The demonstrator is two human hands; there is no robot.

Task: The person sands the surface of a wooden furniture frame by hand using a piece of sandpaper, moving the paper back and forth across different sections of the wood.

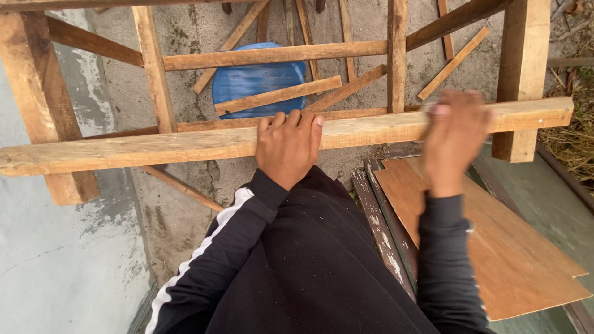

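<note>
While the long wooden rail (185, 143) runs across mid-frame on the timber frame (523, 68), your left hand (289, 143) is curled over its far edge, fingers clamped, probably to steady it. Your right hand (453, 139) rests on the rail at centre right, blurred, so I cannot tell its grip. Plywood sheets (495, 247) lie lower right; a blue drum lid (257, 80) sits beyond.

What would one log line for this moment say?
left hand: grips wooden rail | right hand: blurred, on rail | below: plywood sheet
</note>
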